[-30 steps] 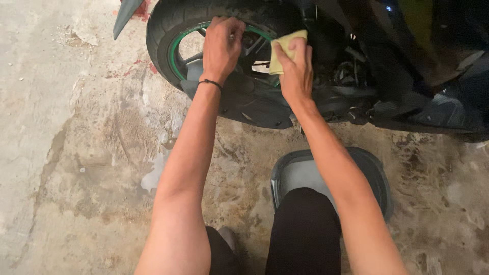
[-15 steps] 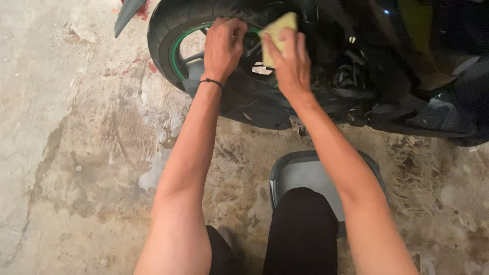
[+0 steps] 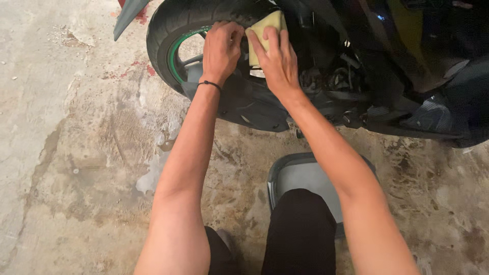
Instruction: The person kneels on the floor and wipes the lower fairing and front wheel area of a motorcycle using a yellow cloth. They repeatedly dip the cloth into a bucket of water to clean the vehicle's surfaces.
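A black scooter wheel with a green rim stripe [image 3: 174, 56] fills the top of the head view. My left hand [image 3: 220, 51] grips the wheel's inner part, fingers curled, a thin black band on the wrist. My right hand [image 3: 277, 58] presses a yellow sponge [image 3: 267, 25] flat against the wheel area just right of the left hand. Most of the sponge is hidden under my fingers.
A grey plastic basin [image 3: 300, 175] sits on the stained, wet concrete floor [image 3: 76, 153] below my right arm, partly hidden by my black-trousered knee [image 3: 300, 234]. The scooter's dark body and engine parts [image 3: 397, 76] stretch to the right. A grey mudguard tip [image 3: 130, 15] points up left.
My right hand has slid the sponge up and to the left along the wheel, closer to the left hand. The left hand has kept its grip.
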